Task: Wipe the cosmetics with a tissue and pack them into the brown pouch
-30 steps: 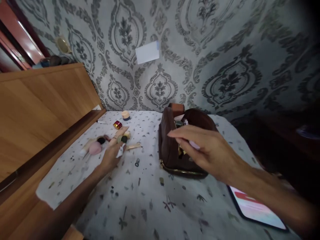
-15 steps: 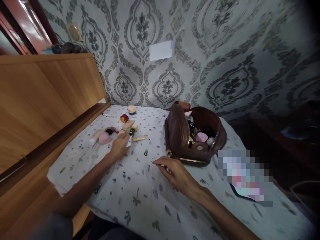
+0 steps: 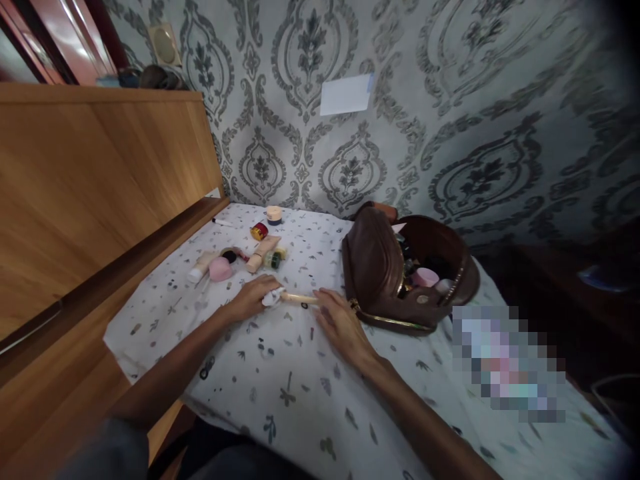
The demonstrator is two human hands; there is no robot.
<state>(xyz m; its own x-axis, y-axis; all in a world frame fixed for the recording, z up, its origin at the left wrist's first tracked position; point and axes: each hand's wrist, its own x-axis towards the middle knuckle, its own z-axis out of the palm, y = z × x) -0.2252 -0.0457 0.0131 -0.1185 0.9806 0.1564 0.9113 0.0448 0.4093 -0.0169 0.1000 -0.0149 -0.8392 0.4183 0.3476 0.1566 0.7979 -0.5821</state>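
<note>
My left hand (image 3: 254, 297) is closed on a crumpled white tissue (image 3: 273, 297), which touches one end of a slim beige tube (image 3: 299, 298). At the tube's other end, my right hand (image 3: 343, 327) has its fingertips closed on it. The tube lies level between both hands, low over the printed white cloth (image 3: 235, 400); its label cannot be read. Just beyond my left hand are a larger beige tube (image 3: 263, 253), a small green jar (image 3: 273, 259) and a pink sponge (image 3: 221, 269).
An open brown bag (image 3: 373, 257) filled with cosmetics stands to the right of my right hand. A blurred-out phone-like object (image 3: 505, 367) lies at far right. Farther back are a red-and-gold jar (image 3: 259, 231) and a beige-lidded jar (image 3: 273, 215). A wooden panel (image 3: 110, 160) borders the left side.
My left hand has come right and nearer with the tissue. The slim tube has left its place beside the small jars, and my right hand has taken hold of its end.
</note>
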